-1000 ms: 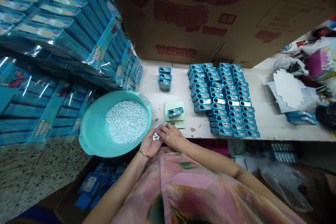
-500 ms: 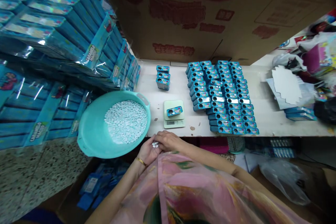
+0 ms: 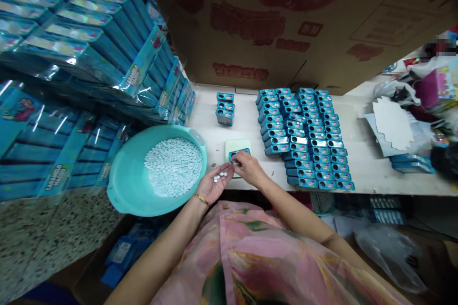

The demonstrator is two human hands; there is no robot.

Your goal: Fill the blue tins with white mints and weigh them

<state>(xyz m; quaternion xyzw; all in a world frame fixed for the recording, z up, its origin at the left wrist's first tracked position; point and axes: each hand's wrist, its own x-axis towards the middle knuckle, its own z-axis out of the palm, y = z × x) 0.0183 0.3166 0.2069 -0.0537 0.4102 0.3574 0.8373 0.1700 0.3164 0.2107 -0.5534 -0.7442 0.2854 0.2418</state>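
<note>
My left hand (image 3: 213, 187) is palm up in front of the scale, with several small white candies (image 3: 219, 177) resting in it. Just beside its fingertips, my right hand (image 3: 251, 170) reaches over the front of a pale green scale (image 3: 233, 143). The right fingers are pinched together at a blue tin (image 3: 234, 154) lying on the scale and cover most of it. What the pinch holds is too hidden to name. At left stands a turquoise basin (image 3: 123, 188) with a heap of white candies (image 3: 175, 167) inside.
Blue tins (image 3: 311, 136) stand in rows right of the scale. A few more tins (image 3: 225, 116) stand behind it. Wrapped packs (image 3: 107, 52) are stacked at left. A large cardboard box (image 3: 268, 52) walls off the back. White card pieces (image 3: 392, 124) lie at right.
Both hands have moved forward from the table's front edge. The left palm has opened out, showing its candies, and the right hand has left it for the tin on the scale.
</note>
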